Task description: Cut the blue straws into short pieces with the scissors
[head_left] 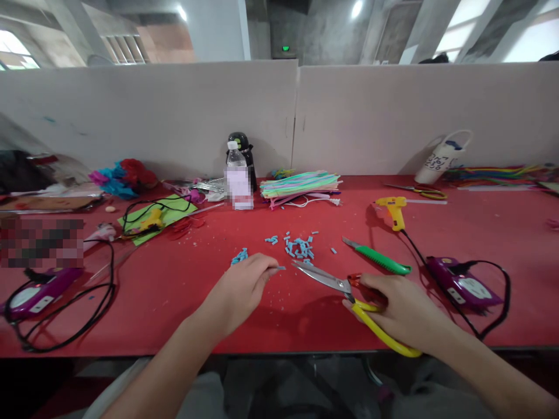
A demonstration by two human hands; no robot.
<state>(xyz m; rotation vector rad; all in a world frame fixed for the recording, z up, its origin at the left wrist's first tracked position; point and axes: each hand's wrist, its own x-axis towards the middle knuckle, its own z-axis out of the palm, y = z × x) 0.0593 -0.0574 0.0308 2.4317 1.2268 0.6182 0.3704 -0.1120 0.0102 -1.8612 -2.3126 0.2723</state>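
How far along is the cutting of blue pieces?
Done: short blue pieces lie scattered on the red table. In hand: the left hand pinches a blue bit at the tips of the scissors, gripped by the right hand. Possibly left: a bundle of long strips lies uncut behind.

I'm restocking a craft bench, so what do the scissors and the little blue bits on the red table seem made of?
The scissors, in the right hand: grey blades with a sheen, likely steel; glossy yellow handles, likely plastic. The blue bits, one pinched by the left hand: matte cut lengths, perhaps foam or fuzzy wire; too small to tell.
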